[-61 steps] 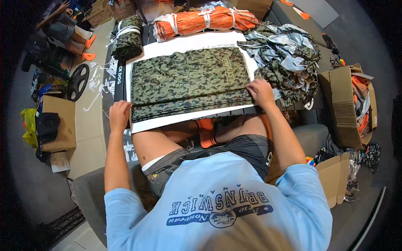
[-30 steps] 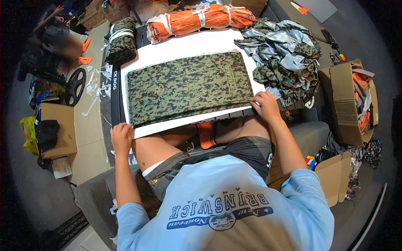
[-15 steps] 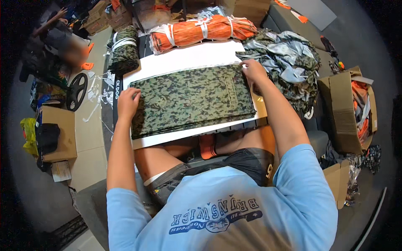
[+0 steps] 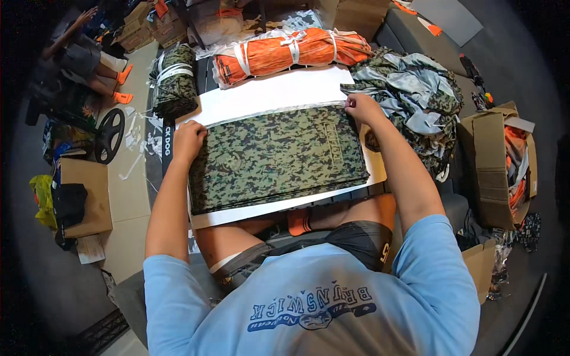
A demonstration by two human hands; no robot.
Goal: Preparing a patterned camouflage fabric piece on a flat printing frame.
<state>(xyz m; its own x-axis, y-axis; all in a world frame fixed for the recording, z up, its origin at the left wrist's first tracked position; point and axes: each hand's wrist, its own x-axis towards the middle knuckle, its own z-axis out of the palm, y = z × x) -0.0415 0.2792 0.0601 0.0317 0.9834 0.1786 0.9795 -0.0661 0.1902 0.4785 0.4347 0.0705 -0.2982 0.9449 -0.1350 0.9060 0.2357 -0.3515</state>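
Note:
A flat stack of camouflage fabric pieces (image 4: 273,157) with a rectangular print near its right side lies on a white board (image 4: 267,92) in front of me. At its far left corner, my left hand (image 4: 189,141) has its fingers closed on the fabric edge. My right hand (image 4: 363,109) pinches the far right corner between thumb and fingers. A pale strip shows along the far edge of the stack. The near edges of several layers are visible, slightly uneven.
Behind the board lies a tied orange fabric bundle (image 4: 291,54). A rolled camouflage bundle (image 4: 174,83) stands at the far left, and loose camouflage fabric (image 4: 418,98) is heaped at the right. An open cardboard box (image 4: 493,166) sits further right. Another person (image 4: 83,65) is at the far left.
My left hand has moved from the stack's left edge to its far left corner. The right hand stays at the far right corner. The whole view has shifted slightly.

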